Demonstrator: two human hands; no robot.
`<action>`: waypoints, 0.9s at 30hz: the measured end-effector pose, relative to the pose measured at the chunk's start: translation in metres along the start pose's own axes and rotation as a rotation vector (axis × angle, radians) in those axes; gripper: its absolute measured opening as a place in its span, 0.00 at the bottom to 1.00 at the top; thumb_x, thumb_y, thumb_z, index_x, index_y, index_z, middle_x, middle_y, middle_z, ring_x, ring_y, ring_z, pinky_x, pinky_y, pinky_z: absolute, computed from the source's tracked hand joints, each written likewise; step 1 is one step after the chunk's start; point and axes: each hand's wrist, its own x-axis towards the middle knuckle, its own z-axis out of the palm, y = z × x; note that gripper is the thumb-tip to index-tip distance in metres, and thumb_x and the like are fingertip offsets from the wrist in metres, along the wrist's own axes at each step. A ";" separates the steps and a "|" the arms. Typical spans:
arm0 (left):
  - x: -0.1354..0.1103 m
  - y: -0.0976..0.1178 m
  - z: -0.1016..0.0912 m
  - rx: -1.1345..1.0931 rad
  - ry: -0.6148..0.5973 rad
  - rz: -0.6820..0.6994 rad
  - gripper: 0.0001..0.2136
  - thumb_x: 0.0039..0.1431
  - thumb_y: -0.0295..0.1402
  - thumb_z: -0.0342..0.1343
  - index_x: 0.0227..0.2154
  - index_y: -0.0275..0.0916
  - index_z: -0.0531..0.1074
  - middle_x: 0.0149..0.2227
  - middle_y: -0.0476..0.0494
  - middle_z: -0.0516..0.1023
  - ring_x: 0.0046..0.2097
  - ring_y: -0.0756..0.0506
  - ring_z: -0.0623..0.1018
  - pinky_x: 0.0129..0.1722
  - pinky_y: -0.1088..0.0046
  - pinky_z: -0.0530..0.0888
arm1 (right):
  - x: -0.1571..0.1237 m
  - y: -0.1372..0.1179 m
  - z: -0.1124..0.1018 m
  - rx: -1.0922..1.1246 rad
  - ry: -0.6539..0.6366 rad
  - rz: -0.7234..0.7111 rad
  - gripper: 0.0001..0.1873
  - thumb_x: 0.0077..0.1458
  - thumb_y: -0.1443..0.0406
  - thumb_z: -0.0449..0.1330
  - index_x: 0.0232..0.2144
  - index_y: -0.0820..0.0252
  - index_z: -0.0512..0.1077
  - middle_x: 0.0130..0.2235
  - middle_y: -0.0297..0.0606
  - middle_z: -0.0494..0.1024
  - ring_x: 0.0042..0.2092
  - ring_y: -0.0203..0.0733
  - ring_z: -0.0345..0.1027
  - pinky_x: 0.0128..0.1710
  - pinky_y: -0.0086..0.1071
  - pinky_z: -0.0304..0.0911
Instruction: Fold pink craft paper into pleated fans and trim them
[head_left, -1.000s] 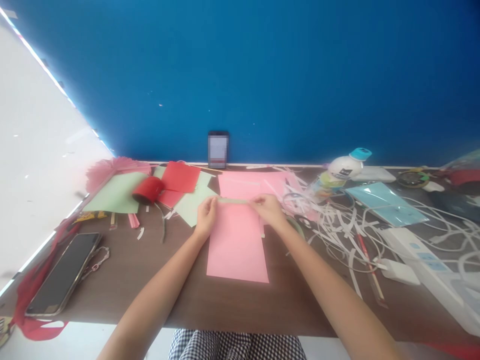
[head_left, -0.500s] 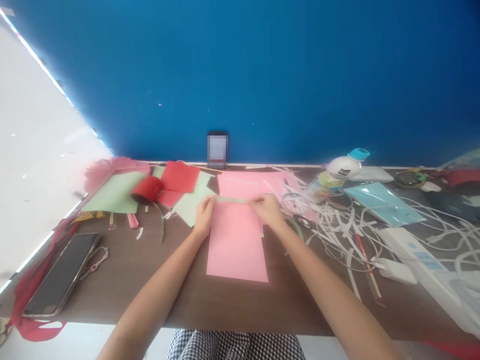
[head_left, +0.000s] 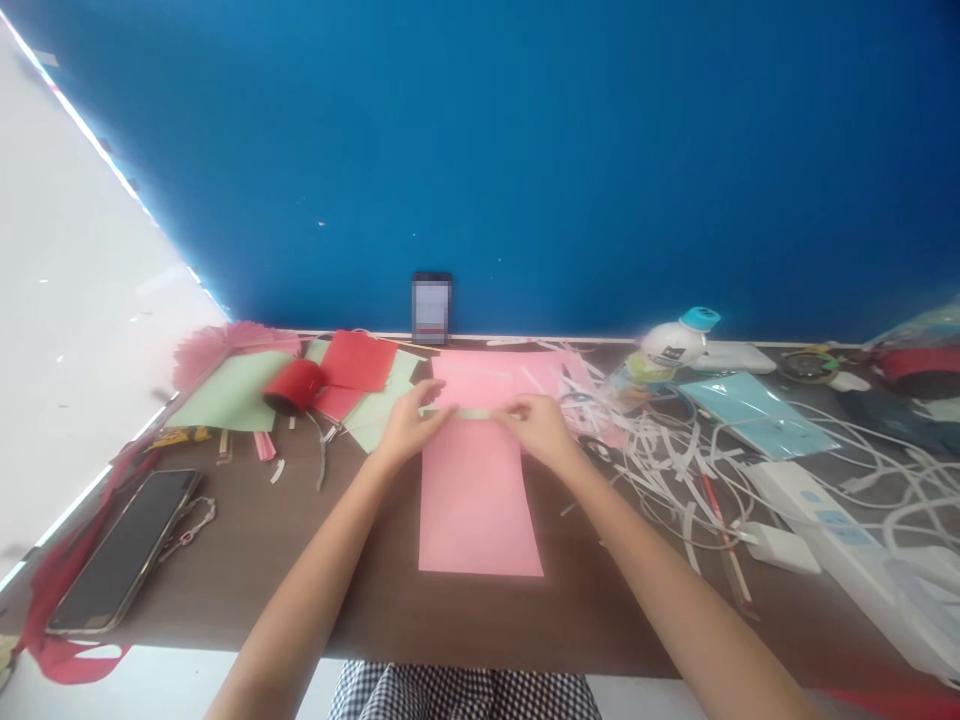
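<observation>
A pink sheet of paper (head_left: pixel 480 500) lies lengthwise in front of me, with a narrow pale-green strip (head_left: pixel 474 413), perhaps tape, across its far end. My left hand (head_left: pixel 409 425) is at the strip's left end, thumb laid along it and fingers bent around that side. At the right end, my right hand (head_left: pixel 536 425) pinches the strip between thumb and forefinger. Behind the hands is another pink sheet (head_left: pixel 495 363).
Green paper (head_left: pixel 232 390), a red roll (head_left: pixel 294 387) and red paper (head_left: pixel 360 360) lie left, beyond a phone (head_left: pixel 124 550). White paper strips and cables (head_left: pixel 667 450), a bottle (head_left: pixel 671 345) and a power strip (head_left: pixel 832 520) crowd the right. Another phone (head_left: pixel 432 308) leans on the blue wall.
My left hand has shifted inward, its thumb now lying along the strip and its forefinger lifted further back. My right hand stays at the right end. The view has tilted slightly.
</observation>
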 end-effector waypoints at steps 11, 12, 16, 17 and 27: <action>0.015 0.020 0.003 0.358 -0.535 -0.027 0.20 0.47 0.48 0.53 0.14 0.34 0.67 0.15 0.53 0.59 0.20 0.55 0.55 0.20 0.77 0.51 | -0.006 -0.003 -0.008 -0.026 -0.041 -0.048 0.08 0.42 0.61 0.59 0.21 0.60 0.73 0.27 0.37 0.77 0.29 0.39 0.68 0.30 0.31 0.62; 0.016 0.020 0.002 0.331 -0.553 -0.035 0.20 0.47 0.48 0.53 0.14 0.33 0.67 0.15 0.54 0.58 0.20 0.55 0.54 0.20 0.77 0.50 | -0.006 -0.003 -0.008 -0.029 -0.043 -0.048 0.08 0.42 0.61 0.59 0.21 0.60 0.73 0.27 0.37 0.77 0.29 0.39 0.68 0.30 0.31 0.62; 0.016 0.022 0.000 0.219 -0.587 -0.052 0.18 0.45 0.46 0.55 0.18 0.33 0.72 0.17 0.52 0.62 0.21 0.55 0.56 0.21 0.77 0.53 | -0.007 -0.005 -0.007 -0.025 -0.037 -0.038 0.08 0.42 0.61 0.59 0.21 0.60 0.74 0.27 0.37 0.77 0.28 0.39 0.68 0.29 0.31 0.62; 0.015 0.022 -0.001 0.199 -0.590 -0.062 0.18 0.45 0.46 0.55 0.19 0.33 0.73 0.17 0.52 0.64 0.22 0.54 0.57 0.21 0.77 0.55 | -0.008 -0.007 -0.007 -0.024 -0.035 -0.034 0.07 0.42 0.62 0.59 0.21 0.61 0.74 0.27 0.37 0.77 0.28 0.39 0.68 0.29 0.31 0.62; 0.020 0.027 0.004 0.317 -0.671 -0.039 0.18 0.49 0.45 0.52 0.19 0.33 0.74 0.16 0.51 0.65 0.20 0.54 0.59 0.19 0.77 0.54 | -0.011 -0.012 -0.011 -0.032 -0.021 -0.001 0.06 0.40 0.64 0.59 0.19 0.60 0.74 0.26 0.37 0.78 0.29 0.40 0.68 0.29 0.30 0.61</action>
